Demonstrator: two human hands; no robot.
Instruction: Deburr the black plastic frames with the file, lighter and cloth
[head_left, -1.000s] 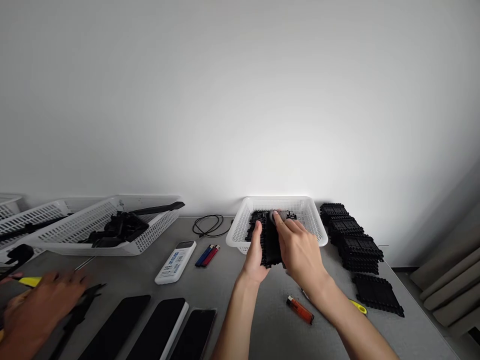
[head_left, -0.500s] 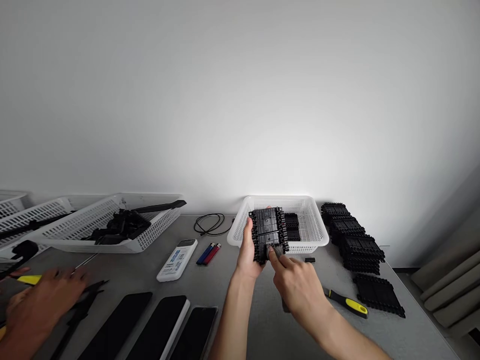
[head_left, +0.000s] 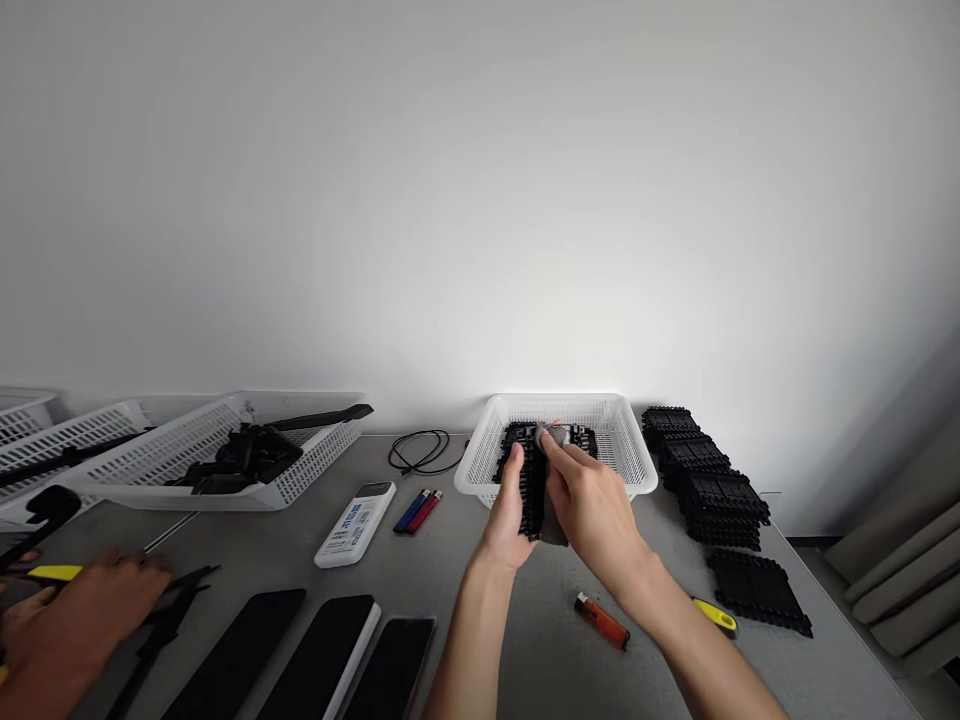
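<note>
1. Along the near side, three black-faced, phone-like slabs lie left of the forearms; an orange lighter and a yellow-and-black handle lie by the right forearm.
2. Gripping a black ridged plate, the left hand keeps its thumb upright beside it.
3. The right hand, forefinger outstretched, presses a grey pad, mostly hidden, to the plate.
4. Rightward lie stacks of similar plates.
5. Behind the gripped plate sits a white perforated basket.
</note>
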